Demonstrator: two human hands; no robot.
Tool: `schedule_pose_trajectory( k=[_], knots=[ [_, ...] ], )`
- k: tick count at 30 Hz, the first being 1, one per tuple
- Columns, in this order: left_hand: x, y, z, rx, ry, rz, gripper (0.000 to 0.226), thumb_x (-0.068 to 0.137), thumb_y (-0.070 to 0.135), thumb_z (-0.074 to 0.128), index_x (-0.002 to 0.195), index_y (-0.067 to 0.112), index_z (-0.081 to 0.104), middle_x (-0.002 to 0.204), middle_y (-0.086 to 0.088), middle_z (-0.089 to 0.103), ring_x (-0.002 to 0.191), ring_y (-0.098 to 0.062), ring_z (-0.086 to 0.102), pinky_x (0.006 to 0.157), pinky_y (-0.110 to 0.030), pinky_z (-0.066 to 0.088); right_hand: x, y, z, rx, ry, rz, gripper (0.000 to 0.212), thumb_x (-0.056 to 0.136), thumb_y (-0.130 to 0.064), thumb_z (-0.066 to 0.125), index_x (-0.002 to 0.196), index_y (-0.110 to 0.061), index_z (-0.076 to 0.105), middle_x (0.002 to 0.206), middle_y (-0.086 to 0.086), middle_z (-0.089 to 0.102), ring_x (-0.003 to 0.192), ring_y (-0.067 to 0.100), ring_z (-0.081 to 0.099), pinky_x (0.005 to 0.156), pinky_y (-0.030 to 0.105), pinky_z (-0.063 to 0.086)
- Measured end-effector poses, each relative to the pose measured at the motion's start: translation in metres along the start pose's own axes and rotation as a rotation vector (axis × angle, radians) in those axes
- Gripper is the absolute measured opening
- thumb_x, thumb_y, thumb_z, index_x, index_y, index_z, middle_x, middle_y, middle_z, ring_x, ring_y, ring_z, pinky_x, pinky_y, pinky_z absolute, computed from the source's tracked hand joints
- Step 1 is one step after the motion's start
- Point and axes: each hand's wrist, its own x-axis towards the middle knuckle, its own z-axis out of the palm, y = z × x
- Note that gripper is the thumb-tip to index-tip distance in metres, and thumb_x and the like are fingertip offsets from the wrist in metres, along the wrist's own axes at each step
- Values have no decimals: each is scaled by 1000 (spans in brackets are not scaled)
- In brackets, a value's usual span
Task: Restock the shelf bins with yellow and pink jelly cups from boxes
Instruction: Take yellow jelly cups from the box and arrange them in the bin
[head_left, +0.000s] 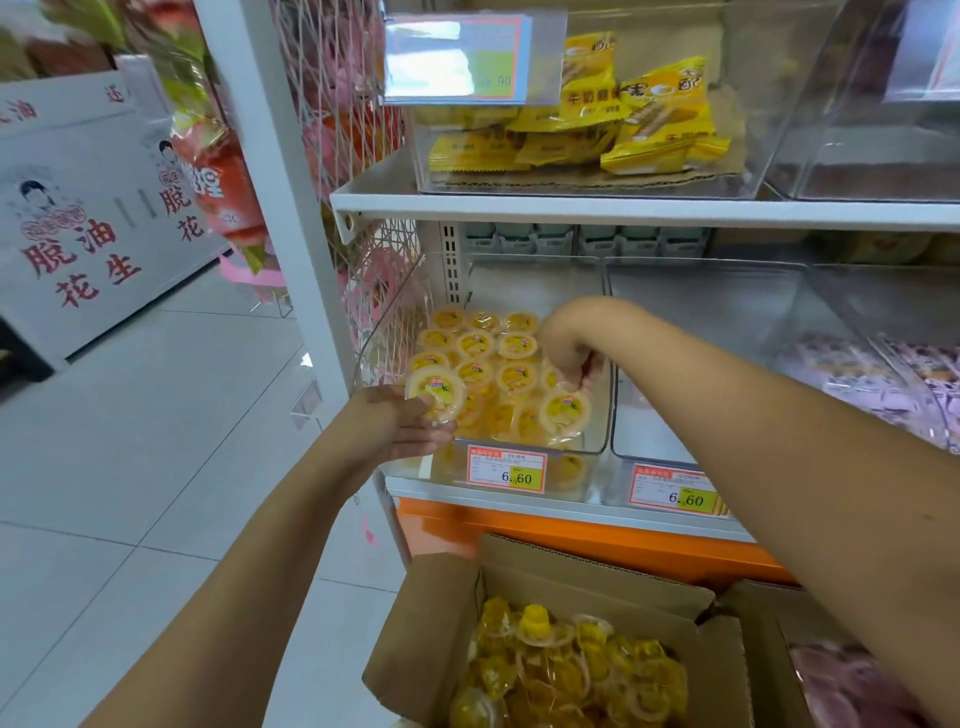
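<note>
Here, left grip (400, 426) round a yellow jelly cup (435, 396); right grip (569, 353), hold indiscernible.

Cups in bin (498, 358): yellow, round, printed lids up, packed in rows.
Held cup (435, 389): yellow, lid up, gripped by the left hand (395, 426) at the bin's front-left corner.
Bin (602, 447): clear, on the shelf.
Box (431, 623): open cardboard below the shelf, with yellow cups heaped loosely inside.
Pink cups (852, 686): in the box just right.

Bright, soft-focus, warped wide-angle edges
</note>
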Motion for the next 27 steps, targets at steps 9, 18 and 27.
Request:
schedule_pose_trajectory(
  k=[9,18,27],
  knots=[
    [3,-1,0,8,6,14,8,93,10,55,96,3,53,81,-17,73,70,-23,73,60,-25,59,1,-5,11,-78,76,-41,28,91,-7,60,118,-3,62,97,4,63,71,18,58,86,31,49],
    [1,-1,0,9,0,3,9,94,10,54,98,3,53,82,-17,73,69,-23,72,63,-27,59,18,-2,16,-44,244,-93,25,83,-18,71,62,-15,59,47,-3,63,61,10,57,83,25,50],
    [0,0,1,31,-6,-18,24,95,12,54,114,-1,49,90,-18,73,70,-21,73,58,-23,58,17,-7,24,355,197,-447,21,77,-6,76,97,-5,70,69,-3,62,53,7,56,47,13,45]
  ],
)
